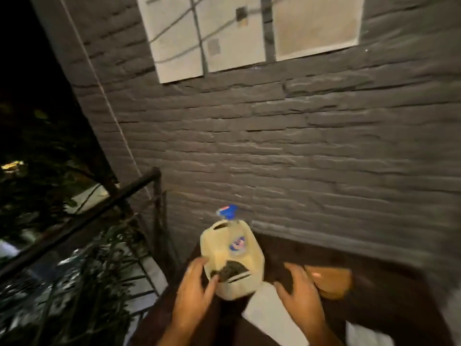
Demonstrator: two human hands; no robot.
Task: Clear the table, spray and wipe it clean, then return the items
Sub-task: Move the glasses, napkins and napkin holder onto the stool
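A cream plastic jug (232,255) with a blue cap stands on the dark brown table (374,290), close to the table's left end by the wall. My left hand (197,288) touches the jug's left side, fingers spread and slightly bent. My right hand (299,295) hovers with spread fingers to the right of the jug, above a white sheet of paper (269,313). A brown cup-like object (334,280) lies just right of my right hand. The picture is blurred.
A grey stone-brick wall (299,146) rises right behind the table, with white panels (224,33) hung high on it. A black metal railing (87,216) runs along the left, with dark plants beyond. More white paper (366,335) lies at the bottom right.
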